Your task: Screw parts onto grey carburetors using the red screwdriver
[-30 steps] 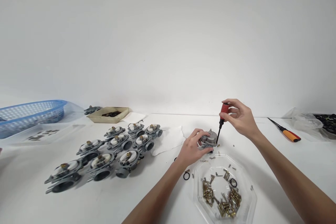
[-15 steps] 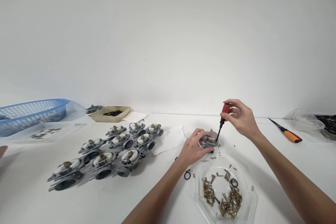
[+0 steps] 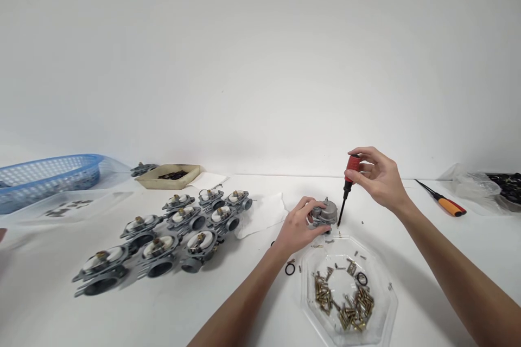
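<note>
two hands are working over one small carburetor [image 3: 325, 212], which is sitting mid-desk, just behind the far rim of a clear octagonal tray [image 3: 391, 303]. left hand [image 3: 299, 226] is clenching it from the left, with fingers [image 3: 311, 205] wrapped over its top. right hand [image 3: 378, 179] is grasping a red-handled screwdriver [image 3: 352, 169] by the handle, fingertips [image 3: 360, 152] pinching near its top. shaft is pointing down, slightly tilted, tip ending right at the carburetor's lower right edge; contact is hard to tell from this view.

tray is holding a loose heap of brass screws [image 3: 325, 293] and a black o-ring [image 3: 362, 278]. a second o-ring [image 3: 290, 269] is lying on the desk [image 3: 122, 320] just left of the tray, and a few tiny screws [image 3: 361, 223] are scattered right of the carburetor.

left of the hands, nine carburetors [image 3: 182, 217] are sitting in three rows beside a white paper sheet [image 3: 260, 216]. further back, a blue basket [image 3: 49, 181], a clear tray of small parts [image 3: 69, 209] and a beige tray of dark parts [image 3: 169, 176] are lined up. far right, an orange-handled screwdriver [image 3: 450, 206] is lying near a plastic bag [image 3: 474, 184].
</note>
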{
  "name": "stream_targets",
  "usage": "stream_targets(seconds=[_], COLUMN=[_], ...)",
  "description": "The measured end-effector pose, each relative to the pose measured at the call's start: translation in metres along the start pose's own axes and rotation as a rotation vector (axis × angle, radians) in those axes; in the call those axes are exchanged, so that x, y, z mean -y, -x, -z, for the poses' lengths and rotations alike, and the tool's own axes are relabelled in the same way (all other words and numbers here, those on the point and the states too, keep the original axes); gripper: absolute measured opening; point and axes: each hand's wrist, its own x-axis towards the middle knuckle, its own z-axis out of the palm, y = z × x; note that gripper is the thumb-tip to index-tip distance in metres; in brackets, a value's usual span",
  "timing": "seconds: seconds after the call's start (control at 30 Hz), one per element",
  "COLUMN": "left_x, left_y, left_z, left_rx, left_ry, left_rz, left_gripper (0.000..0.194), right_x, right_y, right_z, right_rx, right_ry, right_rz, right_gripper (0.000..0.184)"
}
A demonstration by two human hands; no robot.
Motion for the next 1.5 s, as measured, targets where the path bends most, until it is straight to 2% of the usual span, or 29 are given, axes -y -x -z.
stream_targets(seconds=[0.07,0.27,0.53,0.67,0.8,0.93,1.03,1.17,1.33,1.4,1.5], left_x=[-0.001,-0.003,-0.002,-0.001,0.000,0.000,-0.001,-0.002,-0.004,-0.003,-0.003], left_y=[0.000,-0.001,-0.002,-0.002,-0.002,-0.001,-0.001,-0.001,-0.002,-0.002,-0.002], left_z=[0.001,0.001,0.001,0.000,-0.001,-0.002,-0.002,-0.001,0.002,0.001,-0.001], left_rx=[0.003,0.015,0.009,0.001,-0.008,-0.017,-0.017,-0.020,0.016,0.009,-0.018], left_ry=[0.004,0.012,-0.004,0.004,0.005,0.018,0.032,-0.009,-0.003,0.005,0.007], left_rz=[-0.002,-0.010,-0.020,-0.027,-0.024,0.005,0.013,0.007,-0.010,-0.014,-0.009], left_gripper=[0.038,0.036,0.036,0.036,0.033,0.037,0.032,0.033,0.035,0.036,0.031], right_x=[0.002,0.001,0.000,0.002,0.002,-0.001,-0.001,0.003,0.009,0.007,0.001], right_y=[0.000,0.002,0.002,0.004,0.010,0.014,0.014,0.010,0.005,0.007,0.011], right_z=[0.000,-0.006,-0.006,-0.005,-0.017,-0.029,-0.031,-0.019,-0.003,-0.006,-0.019], right_rx=[0.064,0.368,0.461,0.619,0.749,0.809,0.823,0.807,0.713,0.718,0.809], right_ry=[-0.019,-0.056,-0.005,-0.055,-0.047,-0.048,-0.059,-0.052,-0.020,-0.022,-0.031], right_rz=[-0.039,-0.169,-0.197,-0.273,-0.315,-0.336,-0.353,-0.349,-0.339,-0.336,-0.342], right_gripper=[0.036,0.032,0.033,0.034,0.035,0.039,0.038,0.037,0.032,0.032,0.034])
